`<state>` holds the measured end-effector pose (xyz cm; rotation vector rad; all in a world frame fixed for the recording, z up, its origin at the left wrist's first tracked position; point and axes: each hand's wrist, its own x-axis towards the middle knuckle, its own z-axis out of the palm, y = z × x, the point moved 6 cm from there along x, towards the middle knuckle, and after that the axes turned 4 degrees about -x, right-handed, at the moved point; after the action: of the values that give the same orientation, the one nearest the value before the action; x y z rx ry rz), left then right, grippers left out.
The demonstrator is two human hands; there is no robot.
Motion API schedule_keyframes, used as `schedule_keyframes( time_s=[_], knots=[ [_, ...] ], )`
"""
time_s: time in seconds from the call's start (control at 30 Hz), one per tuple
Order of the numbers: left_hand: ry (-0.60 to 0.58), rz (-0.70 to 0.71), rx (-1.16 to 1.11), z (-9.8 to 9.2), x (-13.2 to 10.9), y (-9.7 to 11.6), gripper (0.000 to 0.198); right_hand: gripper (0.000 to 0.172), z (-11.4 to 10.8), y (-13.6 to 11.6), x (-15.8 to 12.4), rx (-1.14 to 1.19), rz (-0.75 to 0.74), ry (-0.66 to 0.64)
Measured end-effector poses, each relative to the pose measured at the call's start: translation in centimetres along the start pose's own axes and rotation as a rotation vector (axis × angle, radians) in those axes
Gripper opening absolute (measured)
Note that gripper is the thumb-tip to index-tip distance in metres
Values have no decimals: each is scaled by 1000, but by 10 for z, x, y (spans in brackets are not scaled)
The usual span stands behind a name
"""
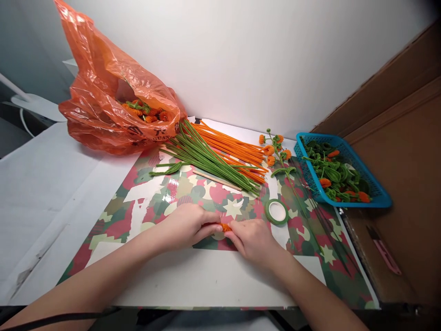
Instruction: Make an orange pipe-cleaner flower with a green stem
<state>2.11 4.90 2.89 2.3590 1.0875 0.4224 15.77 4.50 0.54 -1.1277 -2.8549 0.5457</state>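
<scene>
Between my two hands, just above the patterned mat, is a small coil of orange pipe cleaner (225, 227). My left hand (188, 225) pinches its left end between thumb and forefinger. The right end is gripped by my right hand (253, 239), thumb below and fingers curled over; those fingers hide part of the coil. Beyond the hands lie a bundle of green pipe cleaners (213, 161) and a bundle of orange pipe cleaners (234, 145). A thin wooden stick (217, 180) rests in front of the green bundle. Right of my right hand is a roll of green tape (276, 212).
An orange plastic bag (103, 101) holding orange and green pieces stands at the back left. A blue basket (382, 197) of green leaves and orange pieces sits at the right. Near it lie a flower stem (292, 184), dark wires (330, 230) and a pink-handled cutter (387, 255).
</scene>
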Motion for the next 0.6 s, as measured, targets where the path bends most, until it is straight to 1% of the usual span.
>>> schedule_keyframes(
  time_s=[0.1, 0.17, 0.23, 0.3, 0.37, 0.43, 0.47, 0.53, 0.6],
  knots=[
    [20, -8, -4, 1, 0, 0, 30, 36, -4, 1, 1, 55, 21, 43],
    [97, 34, 59, 0, 1, 1, 32, 31, -10, 3, 1, 191, 72, 60],
    [206, 112, 171, -4, 1, 5, 35, 31, -15, 5, 0, 404, 121, 61],
    [294, 201, 288, -8, 0, 11, 35, 35, -16, 8, -1, 671, 170, 42],
    [347, 269, 379, -13, -1, 17, 32, 40, -11, 12, -2, 996, 233, -28],
    [387, 327, 431, -18, -3, 24, 26, 43, 0, 14, -4, 1336, 298, -176],
    [407, 352, 440, -20, -4, 27, 23, 44, 5, 14, -5, 1485, 314, -280],
    [449, 404, 438, -24, -8, 32, 14, 51, 14, 9, -8, 1702, 290, -545],
    [508, 455, 432, -28, -14, 36, 9, 64, 20, 0, -13, 1831, 196, -846]
  ],
)
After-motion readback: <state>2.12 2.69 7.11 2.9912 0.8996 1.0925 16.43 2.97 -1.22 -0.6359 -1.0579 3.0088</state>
